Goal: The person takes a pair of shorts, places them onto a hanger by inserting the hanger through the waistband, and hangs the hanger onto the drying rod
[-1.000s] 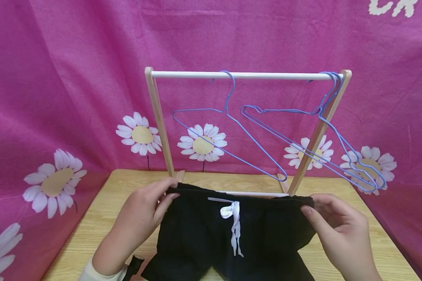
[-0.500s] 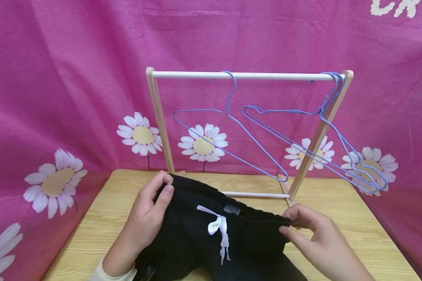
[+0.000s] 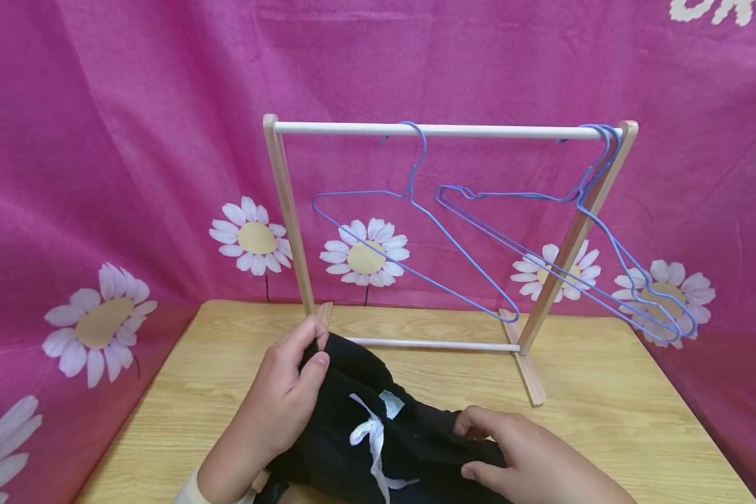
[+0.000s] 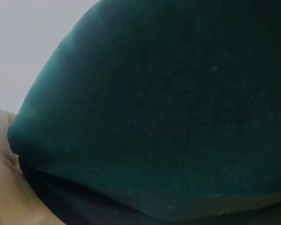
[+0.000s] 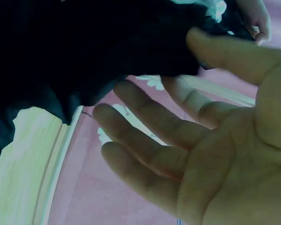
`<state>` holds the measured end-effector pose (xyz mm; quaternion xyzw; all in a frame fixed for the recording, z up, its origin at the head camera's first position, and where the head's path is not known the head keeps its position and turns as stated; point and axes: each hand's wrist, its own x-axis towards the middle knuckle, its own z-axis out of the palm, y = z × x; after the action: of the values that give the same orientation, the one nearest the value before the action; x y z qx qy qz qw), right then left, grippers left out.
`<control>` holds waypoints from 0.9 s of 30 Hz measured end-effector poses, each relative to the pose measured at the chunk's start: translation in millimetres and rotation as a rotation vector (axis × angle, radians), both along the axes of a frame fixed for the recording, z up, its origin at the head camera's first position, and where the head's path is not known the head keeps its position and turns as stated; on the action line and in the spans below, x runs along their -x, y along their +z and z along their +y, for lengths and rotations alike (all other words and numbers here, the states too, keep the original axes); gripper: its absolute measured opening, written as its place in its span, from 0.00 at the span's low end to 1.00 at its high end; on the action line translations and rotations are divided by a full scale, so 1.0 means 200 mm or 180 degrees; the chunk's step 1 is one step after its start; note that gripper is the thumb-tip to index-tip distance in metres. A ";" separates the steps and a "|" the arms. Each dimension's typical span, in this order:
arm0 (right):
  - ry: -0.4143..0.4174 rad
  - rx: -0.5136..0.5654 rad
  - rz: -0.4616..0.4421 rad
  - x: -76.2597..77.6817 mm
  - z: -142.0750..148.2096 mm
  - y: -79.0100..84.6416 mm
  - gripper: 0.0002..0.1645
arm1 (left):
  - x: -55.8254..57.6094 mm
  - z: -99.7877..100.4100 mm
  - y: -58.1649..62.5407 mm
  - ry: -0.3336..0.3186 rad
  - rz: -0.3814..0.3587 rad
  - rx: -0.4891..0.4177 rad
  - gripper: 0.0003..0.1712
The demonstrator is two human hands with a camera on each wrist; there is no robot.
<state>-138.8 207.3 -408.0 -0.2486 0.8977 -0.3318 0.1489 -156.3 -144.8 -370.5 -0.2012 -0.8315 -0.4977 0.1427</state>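
Black shorts (image 3: 334,406) with a white drawstring bow (image 3: 370,430) and a pale label (image 3: 390,404) inside the waistband are held up over the table. My left hand (image 3: 286,392) pinches one end of the waistband between thumb and fingers. Around the other end, my right hand (image 3: 523,448) has thumb and index finger apart with cloth between them. The right wrist view shows its other fingers (image 5: 145,145) extended under the fabric. Dark cloth (image 4: 154,103) fills most of the left wrist view. The lower part of the shorts is out of the head view.
Behind the shorts stands a wooden rack (image 3: 561,266) with a white top rail (image 3: 491,131). One blue wire hanger (image 3: 441,227) hangs mid-rail; more blue hangers (image 3: 611,238) bunch at its right end. A pink flowered cloth (image 3: 164,140) backs the wooden table (image 3: 617,392).
The shorts have gone from stretched wide and level to slanting and folded inward. My right hand has moved left and down, its thumb and index spreading; the left keeps its pinch.
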 end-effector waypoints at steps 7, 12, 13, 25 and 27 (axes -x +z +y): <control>-0.0351 0.1179 0.2327 -0.04 -0.04 0.25 0.24 | 0.01 0.02 -0.02 -0.0022 -0.0100 0.0139 0.10; -0.0572 0.1588 0.2935 0.05 -0.04 0.53 0.27 | 0.01 0.02 -0.02 0.0008 -0.0084 0.0193 0.09; -0.0678 0.1506 0.2819 0.07 -0.04 0.57 0.28 | 0.01 0.02 -0.02 0.0017 -0.0063 0.0219 0.10; -0.0774 0.0616 0.0327 0.48 -0.07 0.71 0.35 | 0.01 0.03 -0.03 -0.0117 0.0149 0.0347 0.14; -0.0713 0.0758 -0.0058 0.53 -0.08 0.70 0.36 | 0.00 0.03 -0.03 -0.0135 0.0171 0.0336 0.15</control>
<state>-244.3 191.0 -268.9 -0.1598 0.8728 -0.4526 0.0886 -157.1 -139.5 -375.9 -0.2394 -0.8481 -0.4504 0.1435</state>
